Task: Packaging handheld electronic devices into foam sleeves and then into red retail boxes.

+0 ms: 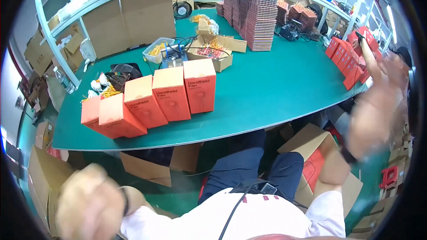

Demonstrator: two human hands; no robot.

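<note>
Head view: we observe both bare hands raised clear of the green, flat-topped worktable [253, 84], each blurred by motion. We locate the left hand [91, 202] at the lower left, overlapping in this view the tall, open brown cardboard carton [41, 180]; its fingers look partly curled, but we cannot tell how far open it is or whether it has hold of anything. We locate the right hand [376, 115] off the table's right end; its finger spread is unclear, and we cannot tell whether it grips an object. Near it, we note the stacked red cardboard boxes [342, 58] and a co-worker's bare arm [370, 60].

We find the row of five red cardboard boxes with pale tan tops [147, 102] side by side at the table's front left, well apart from the right hand. Behind the row, we identify a black fan with a round grille [118, 80], a clear plastic tub of yellow pieces [150, 56] and an open tan cardboard box of red and yellow wired parts [223, 63].
</note>
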